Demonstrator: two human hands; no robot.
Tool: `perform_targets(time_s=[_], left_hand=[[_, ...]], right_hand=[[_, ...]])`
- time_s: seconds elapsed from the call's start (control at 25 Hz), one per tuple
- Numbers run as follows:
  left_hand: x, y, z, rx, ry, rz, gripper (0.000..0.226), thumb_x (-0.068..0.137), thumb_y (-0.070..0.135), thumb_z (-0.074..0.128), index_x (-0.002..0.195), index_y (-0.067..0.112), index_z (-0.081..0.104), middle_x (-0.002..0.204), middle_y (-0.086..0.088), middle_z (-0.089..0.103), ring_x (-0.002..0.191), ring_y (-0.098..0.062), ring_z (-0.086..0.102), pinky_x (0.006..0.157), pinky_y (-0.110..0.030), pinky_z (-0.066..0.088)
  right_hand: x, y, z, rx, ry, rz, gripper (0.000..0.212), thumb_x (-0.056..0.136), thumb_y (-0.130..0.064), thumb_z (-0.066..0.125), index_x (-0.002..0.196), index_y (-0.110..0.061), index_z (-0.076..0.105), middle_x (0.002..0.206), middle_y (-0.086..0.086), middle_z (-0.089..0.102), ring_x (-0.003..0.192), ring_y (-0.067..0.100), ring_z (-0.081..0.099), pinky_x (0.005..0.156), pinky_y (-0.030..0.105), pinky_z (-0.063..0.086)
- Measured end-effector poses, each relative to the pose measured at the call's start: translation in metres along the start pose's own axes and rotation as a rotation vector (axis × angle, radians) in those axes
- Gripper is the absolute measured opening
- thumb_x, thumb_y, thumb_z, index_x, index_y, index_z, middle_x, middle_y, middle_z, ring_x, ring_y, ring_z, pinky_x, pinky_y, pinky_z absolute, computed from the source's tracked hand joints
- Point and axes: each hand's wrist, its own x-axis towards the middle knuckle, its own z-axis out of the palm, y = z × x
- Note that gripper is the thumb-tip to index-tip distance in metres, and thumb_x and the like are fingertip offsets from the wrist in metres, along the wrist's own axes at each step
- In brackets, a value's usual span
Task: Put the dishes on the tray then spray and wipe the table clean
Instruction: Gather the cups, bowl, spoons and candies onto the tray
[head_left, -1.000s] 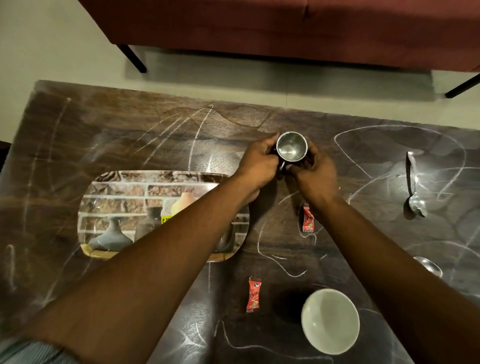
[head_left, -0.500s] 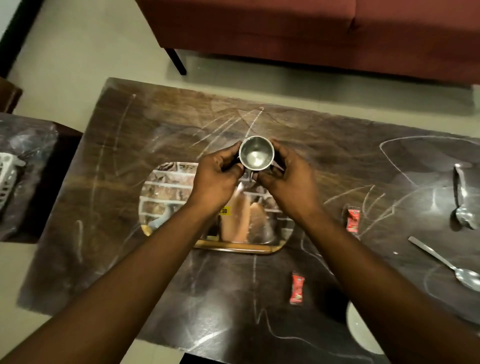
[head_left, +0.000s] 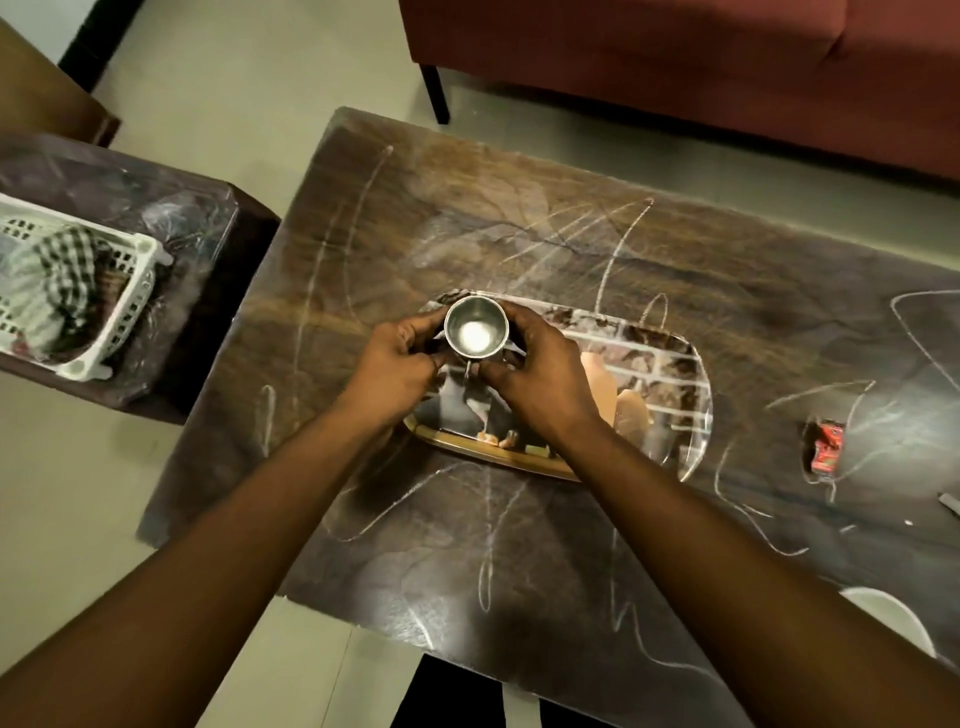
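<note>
A small steel cup is held between my left hand and my right hand, both closed around its sides. The cup is upright and empty, over the far left end of the oval tray, which has a brick-wall picture and a wooden rim. The tray lies on a dark table covered in white chalk scribbles. A white bowl shows partly at the lower right, behind my right forearm.
A red sachet lies on the table right of the tray. To the left stands a side table with a white basket holding a checked cloth. A red sofa runs along the far side.
Both hands carried the steel cup leftward from the bare table to above the tray's left end. The spoons at the right have left the view.
</note>
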Motion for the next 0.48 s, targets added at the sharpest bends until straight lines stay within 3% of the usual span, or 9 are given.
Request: perform_targets(time_s=[0.12, 0.32, 0.48], left_hand=[[0.003, 0.000, 0.000, 0.025, -0.004, -0.046, 0.068, 0.090, -0.025, 0.050, 0.142, 0.015, 0.066, 0.116, 0.001, 0.079, 0.093, -0.005, 0.071, 0.080, -0.038, 0.053], [0.012, -0.004, -0.002, 0.014, 0.002, -0.042, 0.077, 0.085, -0.027, 0.043, 0.144, 0.018, 0.064, 0.125, -0.001, 0.078, 0.120, -0.028, 0.072, 0.095, -0.055, 0.056], [0.014, -0.005, -0.003, 0.041, -0.009, -0.046, 0.079, 0.087, -0.025, 0.045, 0.148, 0.021, 0.061, 0.128, 0.000, 0.077, 0.121, -0.025, 0.072, 0.099, -0.059, 0.056]], right_hand=[[0.006, 0.001, 0.008, -0.006, 0.009, 0.010, 0.067, 0.079, -0.015, 0.089, 0.141, -0.025, 0.064, 0.126, -0.020, 0.070, 0.113, -0.012, 0.064, 0.095, 0.009, 0.051], [0.012, 0.004, 0.013, -0.035, 0.033, 0.012, 0.069, 0.080, -0.017, 0.089, 0.143, -0.025, 0.063, 0.132, -0.015, 0.072, 0.119, -0.002, 0.065, 0.096, 0.009, 0.049], [0.012, 0.003, 0.015, -0.040, 0.036, 0.032, 0.071, 0.081, -0.018, 0.088, 0.146, -0.024, 0.060, 0.135, -0.013, 0.071, 0.118, -0.004, 0.063, 0.092, 0.001, 0.043]])
